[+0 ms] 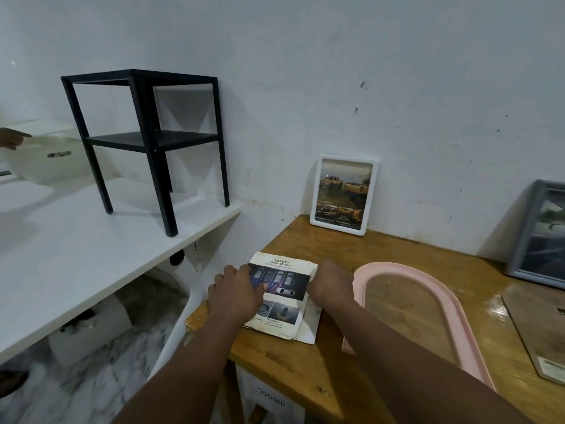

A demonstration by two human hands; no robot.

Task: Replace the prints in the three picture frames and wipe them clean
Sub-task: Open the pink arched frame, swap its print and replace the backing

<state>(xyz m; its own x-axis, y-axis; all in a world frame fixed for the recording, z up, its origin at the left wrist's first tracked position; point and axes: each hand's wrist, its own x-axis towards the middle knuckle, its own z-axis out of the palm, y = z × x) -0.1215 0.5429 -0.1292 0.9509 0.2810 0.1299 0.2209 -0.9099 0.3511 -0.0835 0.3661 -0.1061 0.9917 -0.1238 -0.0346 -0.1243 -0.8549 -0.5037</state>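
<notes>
A small stack of prints (282, 296) lies at the left end of the wooden table (305, 362); the top sheet shows cars under the word SAFETY. My left hand (237, 289) rests on the stack's left side, fingers on the picture. My right hand (331, 284) is curled at the stack's right edge, touching it. A pink arched frame (452, 307) lies flat to the right, showing bare wood through its opening. A white frame (342, 194) with a truck print leans on the wall. A grey frame (541, 234) leans at the far right. A brown backing board (538, 325) lies flat.
A white shelf (91, 249) on the left carries a black metal stand (149, 142) and a white bin (46, 154). Another person's hand (12, 139) shows at the left edge. A paper roll (91, 328) lies under the shelf.
</notes>
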